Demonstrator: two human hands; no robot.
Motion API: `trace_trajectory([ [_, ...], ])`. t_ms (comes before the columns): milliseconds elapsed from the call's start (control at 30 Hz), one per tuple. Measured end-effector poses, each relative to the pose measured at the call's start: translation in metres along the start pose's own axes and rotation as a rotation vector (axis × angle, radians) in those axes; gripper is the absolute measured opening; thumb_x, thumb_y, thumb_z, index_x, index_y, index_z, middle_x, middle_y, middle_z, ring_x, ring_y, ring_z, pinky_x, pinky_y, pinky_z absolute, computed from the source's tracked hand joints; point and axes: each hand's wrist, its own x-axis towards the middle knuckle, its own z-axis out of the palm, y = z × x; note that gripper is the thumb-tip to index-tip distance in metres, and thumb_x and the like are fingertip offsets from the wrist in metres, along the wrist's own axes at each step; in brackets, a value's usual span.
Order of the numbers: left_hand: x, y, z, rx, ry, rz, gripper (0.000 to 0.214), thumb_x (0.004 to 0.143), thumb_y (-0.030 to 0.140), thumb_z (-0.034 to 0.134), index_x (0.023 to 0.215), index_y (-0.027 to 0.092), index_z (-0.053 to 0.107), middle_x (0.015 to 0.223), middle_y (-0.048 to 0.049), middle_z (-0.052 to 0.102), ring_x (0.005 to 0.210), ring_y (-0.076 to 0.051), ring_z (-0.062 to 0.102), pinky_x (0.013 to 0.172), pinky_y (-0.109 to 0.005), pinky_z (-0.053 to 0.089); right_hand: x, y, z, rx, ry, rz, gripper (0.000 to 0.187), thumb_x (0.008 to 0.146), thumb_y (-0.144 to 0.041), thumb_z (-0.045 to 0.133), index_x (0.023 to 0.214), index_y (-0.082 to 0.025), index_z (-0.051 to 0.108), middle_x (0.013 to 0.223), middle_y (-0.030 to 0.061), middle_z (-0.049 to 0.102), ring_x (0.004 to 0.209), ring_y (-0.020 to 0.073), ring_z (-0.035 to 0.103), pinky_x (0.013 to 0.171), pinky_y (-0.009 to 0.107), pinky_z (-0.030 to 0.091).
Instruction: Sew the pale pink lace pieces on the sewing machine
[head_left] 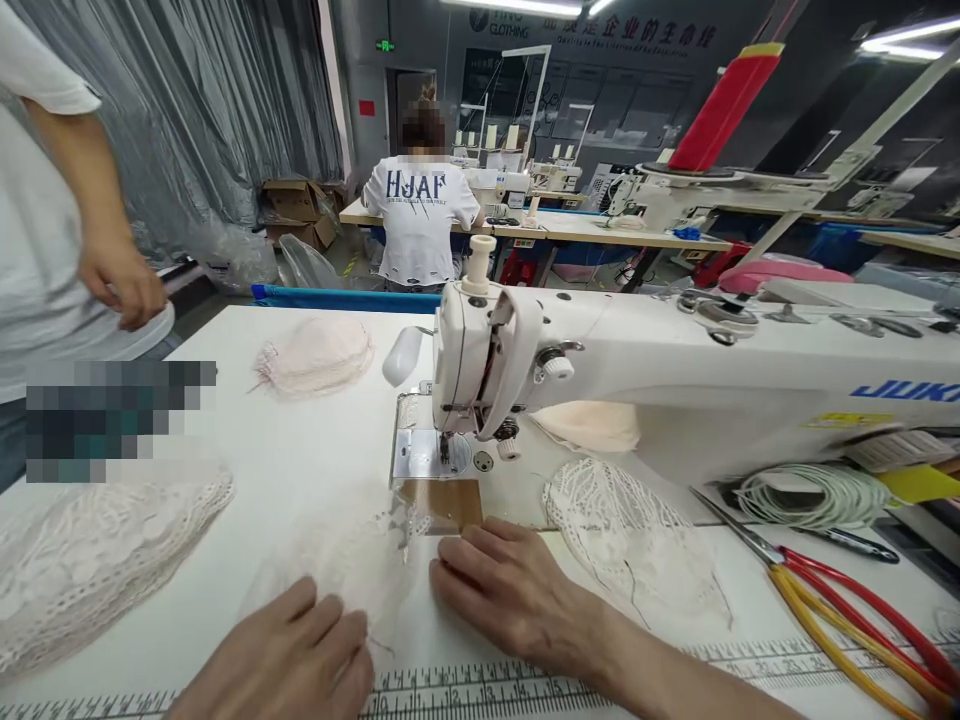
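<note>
A sheer, pale lace piece lies on the white table just in front of the sewing machine. My left hand is closed on its near edge, fingers curled. My right hand rests beside the lace, below the needle plate. Its fingers are bent and pressed together, and whatever is under them is hidden. The presser foot stands above the plate, apart from both hands. To the right of my right hand lies a white lace cup-shaped piece with loose threads.
White lace pieces lie at left, a pale pink stack behind. A peach piece sits under the machine arm. Scissors and coiled cord are at right. A person stands left; another sits ahead.
</note>
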Motion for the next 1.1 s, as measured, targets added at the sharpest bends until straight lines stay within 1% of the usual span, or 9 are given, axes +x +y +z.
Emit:
trace_trajectory([
  [67,0.026,-0.01,-0.002,-0.136,-0.002,-0.02,0.024,0.081,0.01,0.047,0.094,0.022,0.062,0.09,0.0,0.071,0.077,-0.018,0.058,0.074,-0.031,0.036,0.001,0.0,0.0,-0.005,0.041,-0.03,0.018,0.089,-0.005,0.043,0.085,-0.011,0.059,0.076,0.0038,0.058,0.061,0.0129,0.044,0.053,0.028,0.032],
  [133,0.052,-0.023,0.001,-0.278,-0.071,-0.096,0.049,0.081,-0.003,0.037,0.121,0.022,0.05,0.115,-0.0022,0.063,0.106,-0.018,0.051,0.09,-0.034,0.03,0.001,0.0,0.0,-0.019,0.093,-0.057,0.014,0.086,-0.005,0.047,0.084,-0.012,0.059,0.086,0.005,0.062,0.062,0.0123,0.047,0.055,0.028,0.035],
  [233,0.071,-0.044,0.011,-0.512,-0.287,-0.155,0.057,0.085,0.0,0.041,0.135,0.026,0.034,0.106,-0.0019,0.062,0.108,-0.019,0.048,0.093,-0.037,0.029,0.001,0.002,-0.001,0.01,0.123,-0.079,0.015,0.086,-0.004,0.046,0.084,-0.012,0.058,0.092,0.0074,0.064,0.067,0.013,0.052,0.059,0.028,0.04],
  [300,0.069,-0.055,0.016,-0.567,-0.351,-0.242,0.048,0.087,0.009,0.047,0.131,0.029,0.04,0.097,-0.0009,0.06,0.099,-0.02,0.05,0.09,-0.038,0.032,0.002,0.005,-0.002,0.061,0.123,-0.083,0.019,0.089,-0.003,0.041,0.085,-0.01,0.058,0.089,0.0084,0.065,0.072,0.0144,0.055,0.062,0.028,0.043],
  [400,0.056,-0.066,0.018,-0.555,-0.317,-0.374,0.031,0.089,0.02,0.051,0.119,0.028,0.053,0.089,0.0007,0.059,0.09,-0.019,0.05,0.087,-0.036,0.034,0.005,0.009,-0.002,0.117,0.111,-0.075,0.025,0.093,-0.002,0.035,0.089,-0.008,0.058,0.087,0.0093,0.065,0.079,0.0156,0.057,0.067,0.028,0.045],
  [533,0.048,-0.068,0.022,-0.578,-0.281,-0.458,0.029,0.091,0.026,0.046,0.119,0.025,0.055,0.082,0.0013,0.058,0.081,-0.018,0.053,0.081,-0.033,0.038,0.009,0.011,0.005,0.12,0.111,-0.008,0.025,0.096,-0.006,0.033,0.098,-0.008,0.058,0.09,0.0096,0.064,0.076,0.0152,0.056,0.064,0.028,0.045],
  [633,0.053,-0.064,0.03,-0.593,-0.262,-0.468,0.028,0.092,0.022,0.041,0.117,0.022,0.055,0.08,0.0013,0.057,0.073,-0.016,0.052,0.078,-0.033,0.039,0.01,0.013,0.012,0.098,0.125,0.066,0.026,0.096,-0.008,0.033,0.098,-0.008,0.059,0.086,0.0093,0.063,0.072,0.0153,0.055,0.063,0.029,0.044],
  [800,0.058,-0.058,0.036,-0.552,-0.251,-0.497,0.028,0.092,0.02,0.041,0.116,0.023,0.055,0.081,-0.0002,0.057,0.075,-0.018,0.049,0.07,-0.031,0.039,0.008,0.015,0.018,0.082,0.114,0.108,0.032,0.096,-0.006,0.031,0.084,-0.011,0.06,0.083,0.007,0.063,0.069,0.0148,0.051,0.061,0.029,0.04],
  [1100,0.066,-0.062,0.037,-0.562,-0.311,-0.446,0.022,0.087,0.017,0.048,0.106,0.021,0.058,0.081,0.0,0.06,0.077,-0.019,0.054,0.076,-0.034,0.039,0.006,0.017,0.017,0.071,0.086,0.08,0.026,0.094,-0.006,0.034,0.083,-0.012,0.057,0.104,0.0064,0.064,0.074,0.0149,0.051,0.065,0.031,0.036],
])
